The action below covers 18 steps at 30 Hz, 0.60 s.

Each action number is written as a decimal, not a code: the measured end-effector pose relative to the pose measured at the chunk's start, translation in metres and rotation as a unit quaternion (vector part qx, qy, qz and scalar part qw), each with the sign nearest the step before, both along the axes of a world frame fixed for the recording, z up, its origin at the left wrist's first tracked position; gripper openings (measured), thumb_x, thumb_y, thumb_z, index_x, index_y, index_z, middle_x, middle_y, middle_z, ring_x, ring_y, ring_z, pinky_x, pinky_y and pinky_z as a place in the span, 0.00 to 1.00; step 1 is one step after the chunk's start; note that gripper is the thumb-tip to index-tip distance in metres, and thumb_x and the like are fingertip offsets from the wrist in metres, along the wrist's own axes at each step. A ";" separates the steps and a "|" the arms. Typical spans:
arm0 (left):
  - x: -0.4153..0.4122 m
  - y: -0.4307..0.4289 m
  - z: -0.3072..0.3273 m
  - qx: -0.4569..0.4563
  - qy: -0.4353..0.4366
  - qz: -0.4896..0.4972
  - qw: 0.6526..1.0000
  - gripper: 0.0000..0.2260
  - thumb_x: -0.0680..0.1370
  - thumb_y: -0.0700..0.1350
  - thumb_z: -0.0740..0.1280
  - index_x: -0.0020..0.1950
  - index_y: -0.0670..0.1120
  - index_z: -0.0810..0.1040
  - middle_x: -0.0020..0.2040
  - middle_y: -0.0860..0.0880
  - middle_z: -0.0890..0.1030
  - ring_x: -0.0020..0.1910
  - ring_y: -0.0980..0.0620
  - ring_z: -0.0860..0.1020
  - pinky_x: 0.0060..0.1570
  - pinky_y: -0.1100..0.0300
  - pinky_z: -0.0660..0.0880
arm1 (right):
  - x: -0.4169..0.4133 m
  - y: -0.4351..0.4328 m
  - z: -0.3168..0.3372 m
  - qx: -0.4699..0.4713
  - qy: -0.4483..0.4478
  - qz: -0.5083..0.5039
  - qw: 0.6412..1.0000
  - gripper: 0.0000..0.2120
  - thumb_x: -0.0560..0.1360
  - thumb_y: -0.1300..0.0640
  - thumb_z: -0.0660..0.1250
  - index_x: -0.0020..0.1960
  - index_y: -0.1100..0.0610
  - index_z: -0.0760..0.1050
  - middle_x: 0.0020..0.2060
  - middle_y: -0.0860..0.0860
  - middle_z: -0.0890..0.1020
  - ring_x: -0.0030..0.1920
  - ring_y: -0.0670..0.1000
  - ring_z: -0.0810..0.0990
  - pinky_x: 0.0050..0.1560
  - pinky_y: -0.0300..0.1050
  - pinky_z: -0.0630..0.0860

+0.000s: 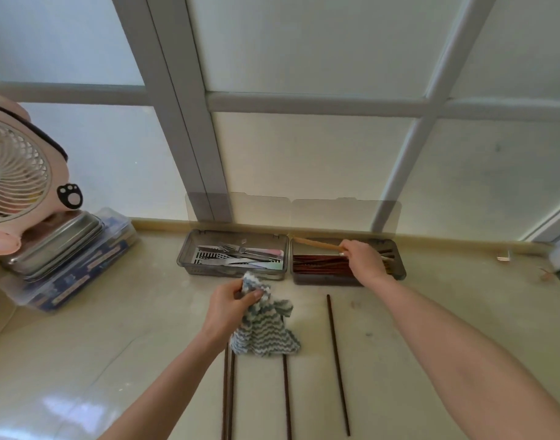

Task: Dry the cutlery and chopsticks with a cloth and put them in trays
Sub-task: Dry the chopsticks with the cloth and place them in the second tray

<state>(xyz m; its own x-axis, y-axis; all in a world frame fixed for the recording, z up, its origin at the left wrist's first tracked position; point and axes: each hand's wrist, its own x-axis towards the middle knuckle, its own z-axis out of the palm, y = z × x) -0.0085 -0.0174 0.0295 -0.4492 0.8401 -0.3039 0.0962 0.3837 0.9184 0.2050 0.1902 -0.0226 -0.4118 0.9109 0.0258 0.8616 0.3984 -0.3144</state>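
While left hand (223,308) fingers (252,296) pinched striped cloth (266,331) draped over three dark chopsticks (286,401) on desk (431,328), right hand (364,260) gripped pale chopstick (316,244) above chopstick tray (399,272); cutlery tray (184,258) just beside, fan (15,179) far left.

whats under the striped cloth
Three dark chopsticks run out from under the striped cloth, which the left hand grips. Their far ends are covered, so anything else beneath it cannot be seen.
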 end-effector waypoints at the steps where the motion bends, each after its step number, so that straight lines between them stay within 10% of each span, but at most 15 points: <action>1: 0.000 0.000 0.000 0.004 -0.001 0.012 1.000 0.05 0.74 0.41 0.70 0.43 0.39 0.80 0.41 0.42 0.84 0.43 0.47 0.82 0.45 0.53 0.77 | 0.003 0.004 -0.006 -0.003 -0.035 0.005 0.999 0.08 0.80 0.59 0.58 0.53 0.55 0.76 0.46 0.53 0.79 0.46 0.54 0.77 0.44 0.44 0.71; 10: 0.006 0.008 -0.001 0.011 -0.021 0.042 0.999 0.05 0.75 0.41 0.69 0.46 0.39 0.80 0.43 0.43 0.84 0.44 0.48 0.82 0.41 0.57 0.78 | 0.017 0.014 -0.046 -0.017 -0.066 -0.023 0.997 0.19 0.82 0.52 0.56 0.72 0.50 0.66 0.71 0.53 0.67 0.72 0.56 0.62 0.74 0.53 0.58; 18: 0.013 0.009 0.005 0.017 -0.036 0.048 0.998 0.03 0.75 0.41 0.68 0.45 0.42 0.80 0.43 0.44 0.84 0.43 0.49 0.82 0.43 0.55 0.79 | 0.004 0.027 -0.034 -0.071 -0.156 -0.059 0.983 0.15 0.80 0.54 0.59 0.66 0.52 0.74 0.63 0.54 0.75 0.67 0.58 0.66 0.63 0.51 0.70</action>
